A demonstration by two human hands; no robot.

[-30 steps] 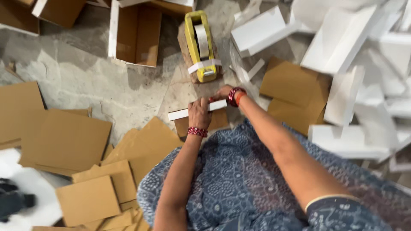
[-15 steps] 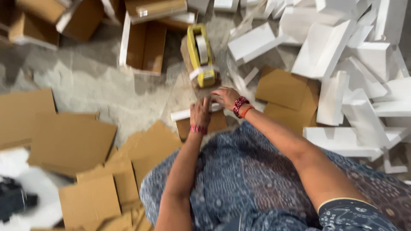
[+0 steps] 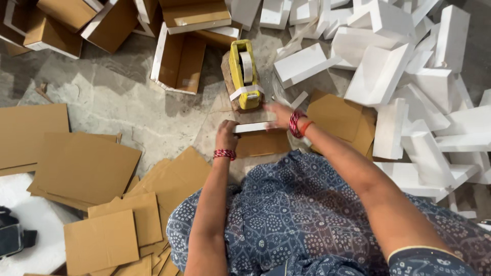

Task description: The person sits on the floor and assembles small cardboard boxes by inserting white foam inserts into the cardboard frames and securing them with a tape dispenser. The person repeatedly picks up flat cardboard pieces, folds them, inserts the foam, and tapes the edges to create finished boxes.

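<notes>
My left hand (image 3: 225, 136) grips the left end of a small brown cardboard box with a white foam strip along its top edge (image 3: 258, 139), held on the floor in front of my lap. My right hand (image 3: 276, 113) hovers just above the box's right end, fingers blurred, right below a yellow tape dispenser (image 3: 243, 75) that sits on a brown block. Whether the right hand pinches tape is unclear. Red bangles ring both wrists.
Flat cardboard sheets (image 3: 84, 168) lie spread at the left. Open cardboard boxes with white lining (image 3: 178, 62) stand at the top. A heap of white foam pieces (image 3: 409, 97) fills the right. A dark object (image 3: 13, 235) rests on white foam at bottom left.
My right hand has moved up from the box toward the tape dispenser. The camera has tilted forward, so everything sits lower in the view. My left hand keeps its hold on the box.
</notes>
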